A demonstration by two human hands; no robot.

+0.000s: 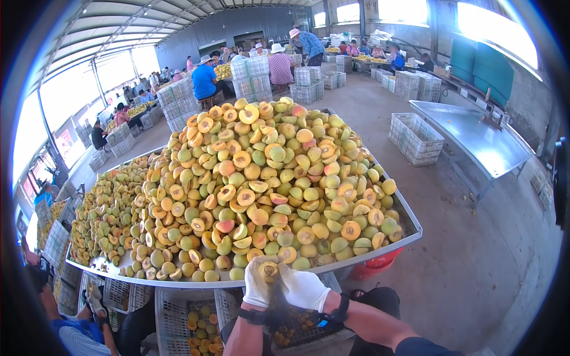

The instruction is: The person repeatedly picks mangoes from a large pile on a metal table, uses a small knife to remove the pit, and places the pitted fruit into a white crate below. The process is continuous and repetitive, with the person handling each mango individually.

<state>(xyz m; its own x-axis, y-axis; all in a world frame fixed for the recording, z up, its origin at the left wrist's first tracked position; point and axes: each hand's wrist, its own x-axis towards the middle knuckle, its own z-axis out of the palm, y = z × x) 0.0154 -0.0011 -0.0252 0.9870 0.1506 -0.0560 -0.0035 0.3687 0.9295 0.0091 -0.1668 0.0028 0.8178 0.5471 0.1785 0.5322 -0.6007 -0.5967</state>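
A large heap of halved yellow-green fruit, apricots or peaches (249, 191), lies on a metal-rimmed table (412, 236). At its near edge my left hand (257, 282), in a white glove, holds a fruit half (269, 270) with the cut face up. My right hand (303, 287), gloved too, has its fingers against the right side of that half; whether it grips anything else cannot be seen. Below the hands, fruit pieces lie in a plastic crate (294, 340). Another crate (167, 311) to the left holds more halves.
A co-worker's gloved hands (94, 298) are at the lower left, beside crates. A red bucket (378, 262) stands under the table's right corner. An empty-looking crate (416, 138) and a metal table (481, 133) stand to the right. People sit among stacked crates (251, 73) further back.
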